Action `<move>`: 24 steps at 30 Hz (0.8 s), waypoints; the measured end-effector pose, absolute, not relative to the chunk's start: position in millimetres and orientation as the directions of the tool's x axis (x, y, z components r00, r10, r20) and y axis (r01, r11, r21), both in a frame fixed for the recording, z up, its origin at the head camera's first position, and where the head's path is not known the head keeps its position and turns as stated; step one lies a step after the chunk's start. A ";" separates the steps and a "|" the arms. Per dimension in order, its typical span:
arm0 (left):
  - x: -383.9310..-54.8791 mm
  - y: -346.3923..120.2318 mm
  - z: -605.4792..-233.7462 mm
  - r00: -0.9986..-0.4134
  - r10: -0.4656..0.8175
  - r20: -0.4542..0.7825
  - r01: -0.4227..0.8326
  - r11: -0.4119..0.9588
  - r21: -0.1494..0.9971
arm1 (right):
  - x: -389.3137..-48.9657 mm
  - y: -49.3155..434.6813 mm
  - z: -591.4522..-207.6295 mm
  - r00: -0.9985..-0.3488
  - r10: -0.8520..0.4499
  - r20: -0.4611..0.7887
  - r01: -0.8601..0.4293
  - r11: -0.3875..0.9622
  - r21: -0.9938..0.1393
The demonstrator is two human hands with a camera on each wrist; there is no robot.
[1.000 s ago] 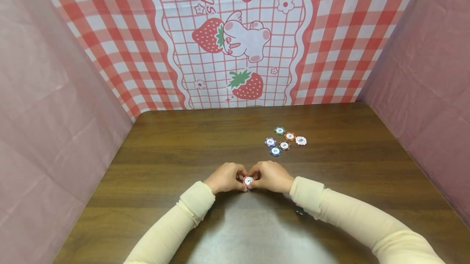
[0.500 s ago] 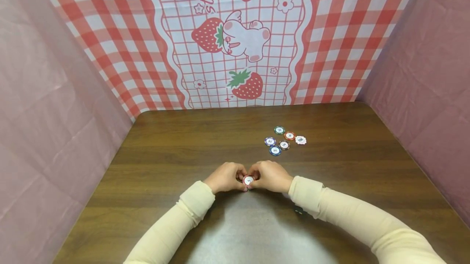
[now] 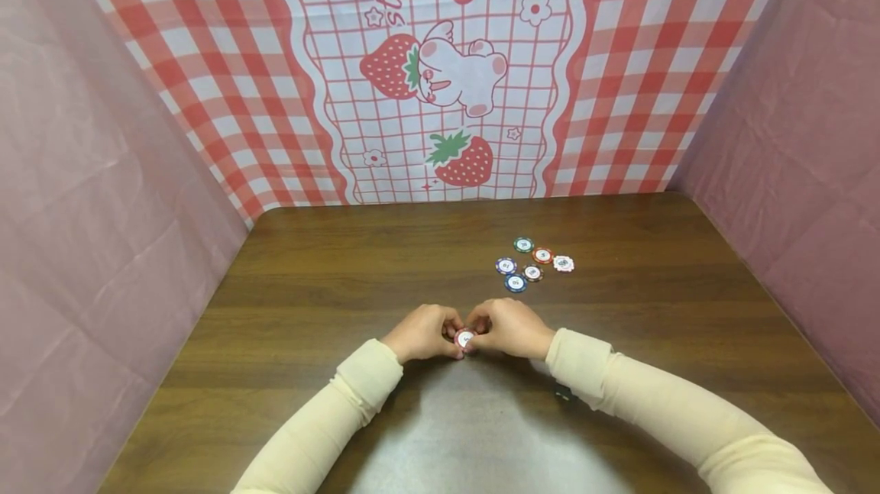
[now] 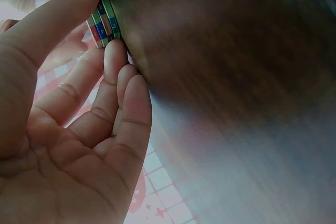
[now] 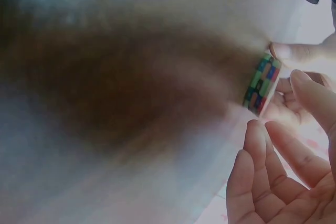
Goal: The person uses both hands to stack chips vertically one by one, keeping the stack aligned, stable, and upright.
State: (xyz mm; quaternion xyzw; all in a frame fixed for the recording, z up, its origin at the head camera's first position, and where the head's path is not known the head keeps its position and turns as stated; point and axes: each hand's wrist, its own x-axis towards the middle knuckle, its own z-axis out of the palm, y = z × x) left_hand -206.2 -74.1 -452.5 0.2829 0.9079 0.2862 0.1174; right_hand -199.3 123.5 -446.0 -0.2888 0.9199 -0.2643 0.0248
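Steadying one chip stack (image 3: 464,339) with the left hand (image 3: 422,332), right hand (image 3: 514,331) alongside

Nearest: two pale yellow sleeves, left sleeve (image 3: 323,421) and right sleeve (image 3: 677,402), reached in over one brown table (image 3: 275,288). Left hand: thumb and fingers curled round the stack, gripping it by the edge. Right hand: fingers loosely bent just beside the stack; the right wrist view showed a gap at its fingertips, so no grip recorded. The stack stood on the table between the hands, a red-rimmed chip marked 5 on top. Several layers showed; exact count not readable.

Progress, judged: one stack gathered; six chips outside it left unstacked.

Farther, right of centre, lying flat, one each: dark blue chip (image 3: 516,282), dark brown chip (image 3: 532,272), violet-blue chip (image 3: 506,266), white chip (image 3: 564,263), orange-red chip (image 3: 543,255), green chip (image 3: 523,244). Count: six.

Farthest: one red-and-white checked cloth (image 3: 619,97) behind the table
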 end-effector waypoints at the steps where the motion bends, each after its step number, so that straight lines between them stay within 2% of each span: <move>1: -206.2 -74.1 -452.3 -0.813 0.580 -0.053 0.446 0.677 0.585 | -199.8 124.6 -444.9 -0.835 -0.539 0.110 -0.514 0.692 -0.506; 13: -206.4 -73.9 -451.9 -0.816 0.575 -0.059 0.443 0.686 0.577 | -209.6 142.4 -425.6 -0.877 -0.456 0.153 -0.441 0.637 -0.632; 24: -206.7 -74.2 -453.0 -0.812 0.581 -0.045 0.452 0.677 0.581 | -224.8 166.0 -417.0 -0.927 -0.288 0.241 -0.371 0.594 -0.714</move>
